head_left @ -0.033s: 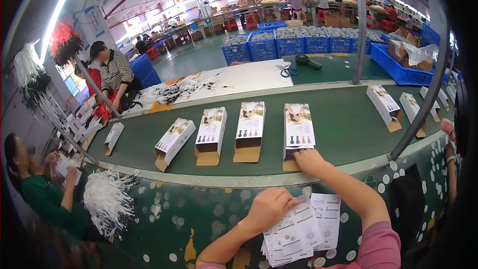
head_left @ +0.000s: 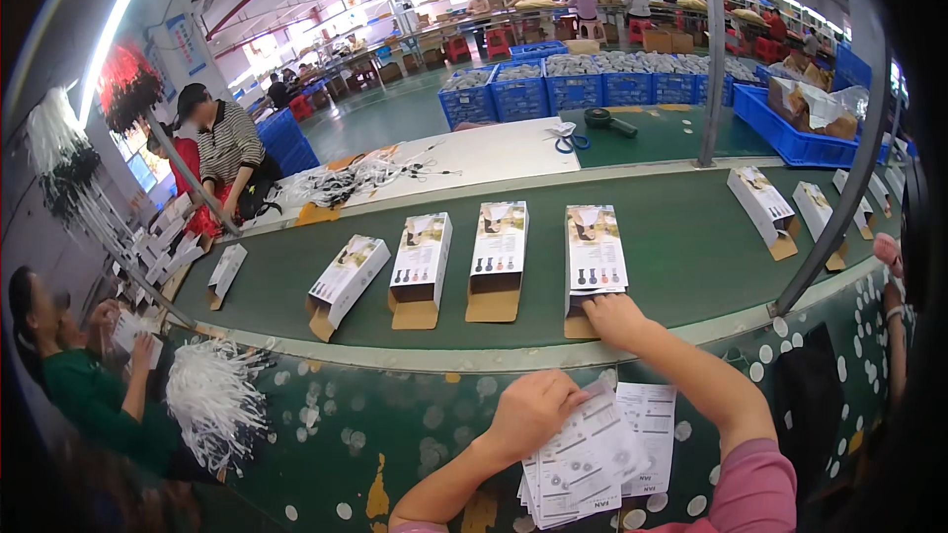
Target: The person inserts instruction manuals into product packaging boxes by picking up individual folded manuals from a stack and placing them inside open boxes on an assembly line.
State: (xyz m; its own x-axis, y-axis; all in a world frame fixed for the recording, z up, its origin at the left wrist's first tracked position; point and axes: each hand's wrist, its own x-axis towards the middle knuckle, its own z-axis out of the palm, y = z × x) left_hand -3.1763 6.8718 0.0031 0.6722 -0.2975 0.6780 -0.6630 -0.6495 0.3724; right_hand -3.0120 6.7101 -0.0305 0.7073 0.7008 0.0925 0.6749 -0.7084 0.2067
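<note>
My left hand (head_left: 538, 413) pinches the top edge of a fanned stack of printed leaflets (head_left: 578, 469) on the near green table. More leaflets (head_left: 652, 434) lie just right of that stack. My right hand (head_left: 614, 321) reaches to the belt, with its curled fingers at the near open end of a white printed box (head_left: 595, 247). A thin white edge shows at that opening, above the fingers. The fingertips are hidden, so what they grip cannot be made out. Left of it on the belt lie similar boxes, the nearest one (head_left: 498, 247) with its brown flap toward me.
The green conveyor belt (head_left: 681, 237) carries several more boxes, including one (head_left: 760, 202) at right. A metal post (head_left: 839, 207) stands at right. White straps (head_left: 212, 400) lie at left by a co-worker (head_left: 99, 395). Scissors (head_left: 568, 138), a handheld fan (head_left: 609, 122) and blue crates (head_left: 602, 89) are beyond.
The boxes left of my right hand have shifted very slightly to the right. Both my hands stay in nearly the same place.
</note>
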